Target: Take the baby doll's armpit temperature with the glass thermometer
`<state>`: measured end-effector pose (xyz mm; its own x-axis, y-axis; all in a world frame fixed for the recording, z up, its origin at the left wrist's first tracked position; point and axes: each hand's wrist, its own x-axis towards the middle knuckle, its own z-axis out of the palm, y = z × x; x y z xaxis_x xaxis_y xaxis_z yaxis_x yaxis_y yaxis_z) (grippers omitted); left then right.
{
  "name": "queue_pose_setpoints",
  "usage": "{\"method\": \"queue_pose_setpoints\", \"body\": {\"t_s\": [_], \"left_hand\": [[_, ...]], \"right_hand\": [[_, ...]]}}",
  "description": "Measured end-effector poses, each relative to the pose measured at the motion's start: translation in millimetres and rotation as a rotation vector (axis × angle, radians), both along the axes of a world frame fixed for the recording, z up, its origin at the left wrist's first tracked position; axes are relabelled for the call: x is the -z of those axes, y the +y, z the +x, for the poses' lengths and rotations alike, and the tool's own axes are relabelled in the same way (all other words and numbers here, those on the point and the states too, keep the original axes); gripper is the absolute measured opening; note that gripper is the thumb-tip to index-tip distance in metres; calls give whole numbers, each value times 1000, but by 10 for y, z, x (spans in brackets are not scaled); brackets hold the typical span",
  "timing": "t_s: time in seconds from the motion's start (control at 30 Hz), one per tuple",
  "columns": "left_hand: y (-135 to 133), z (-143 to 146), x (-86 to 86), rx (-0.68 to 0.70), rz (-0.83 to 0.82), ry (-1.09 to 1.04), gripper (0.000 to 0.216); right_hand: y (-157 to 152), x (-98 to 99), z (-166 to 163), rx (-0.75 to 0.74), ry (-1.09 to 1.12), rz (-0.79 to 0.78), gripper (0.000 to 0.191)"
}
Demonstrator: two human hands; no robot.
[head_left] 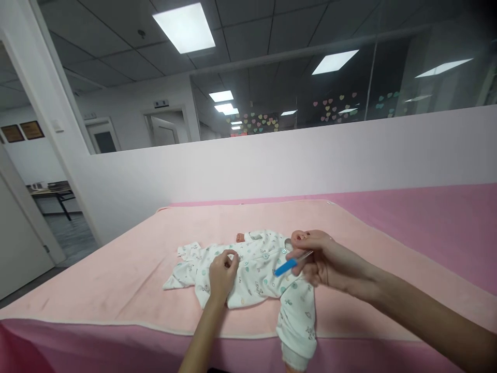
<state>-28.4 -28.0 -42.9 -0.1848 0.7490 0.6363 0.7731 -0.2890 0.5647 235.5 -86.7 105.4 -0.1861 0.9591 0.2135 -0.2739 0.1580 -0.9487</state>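
A baby doll (pixel 298 237) in a white patterned romper (pixel 254 272) lies on its back, head to the right and legs to the left. My left hand (pixel 224 274) rests on the romper near the doll's waist, fingers curled with thumb and forefinger close together; what is in them, if anything, is hidden. Over the doll's neck and chest, my right hand (pixel 316 259) grips a thin clear stick with a blue end (pixel 286 267), which points down and left. That hand hides part of the doll's head. One sleeve hangs toward the near edge.
Under the doll spreads a peach blanket (pixel 132 269) on a pink covering (pixel 419 217). A low white wall (pixel 279 166) with glass above stands behind it. To the left are a door (pixel 23 233) and a desk (pixel 54 194) in another room.
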Motion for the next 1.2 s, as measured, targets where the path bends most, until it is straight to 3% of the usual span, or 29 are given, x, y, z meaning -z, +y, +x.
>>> {"method": "queue_pose_setpoints", "body": {"t_s": [0.03, 0.07, 0.17, 0.2, 0.3, 0.33, 0.37, 0.43, 0.47, 0.5, 0.6, 0.63, 0.73, 0.77, 0.9, 0.93, 1.03, 1.07, 1.17, 1.2], "left_hand": [[0, 0, 1, 0, -3, 1, 24], [0, -1, 2, -2, -4, 1, 24], [1, -3, 3, -1, 7, 1, 25], [1, -3, 3, 4, 10, 1, 25], [2, -2, 4, 14, 10, -2, 25], [2, -1, 4, 14, 8, -3, 25], [3, 0, 5, 13, 6, -3, 25], [2, 3, 3, 5, 2, -2, 24], [0, 5, 2, 2, 1, 0, 24], [-1, 6, 0, 1, 1, 2, 23], [-1, 6, -5, 4, 0, 0, 23], [1, 5, -5, 6, -2, 0, 23], [7, 5, 0, -2, -4, 4, 23], [8, 6, 3, -5, -1, 4, 23], [5, 14, 9, -2, 6, 2, 23], [4, 15, 9, -2, 6, 3, 23], [-1, 20, 4, -8, 7, 6, 22], [-2, 23, 1, -6, 7, 8, 22], [-6, 30, -7, 1, 7, 9, 22], [-6, 31, -9, 0, 6, 8, 23]], "right_hand": [[2, 16, -4, -81, -57, -69, 14], [5, 25, 3, -48, -23, -45, 12], [4, 38, 42, 410, 293, 340, 21], [-8, 44, 53, 409, 247, 376, 25], [-81, 51, 78, 11, -227, 187, 31], [-112, 47, 86, -16, -298, 192, 29], [-142, 43, 89, 81, -244, 270, 27], [-188, 47, 75, 413, 71, 455, 22], [-199, 55, 57, 449, 149, 444, 21], [-201, 65, 38, 373, 129, 358, 22], [-146, 66, 9, -111, -263, 0, 26], [-116, 56, 14, -135, -294, 9, 28], [-45, 58, 20, 210, 54, 295, 31], [-35, 81, 7, 250, 133, 308, 32], [-29, 181, -53, -219, -168, -87, 24], [-22, 185, -51, -229, -167, -88, 23], [26, 179, -27, 51, 101, 149, 31], [46, 184, -27, 45, 94, 134, 32], [98, 205, -46, -223, -183, -116, 28], [108, 202, -49, -242, -218, -133, 27]]}}
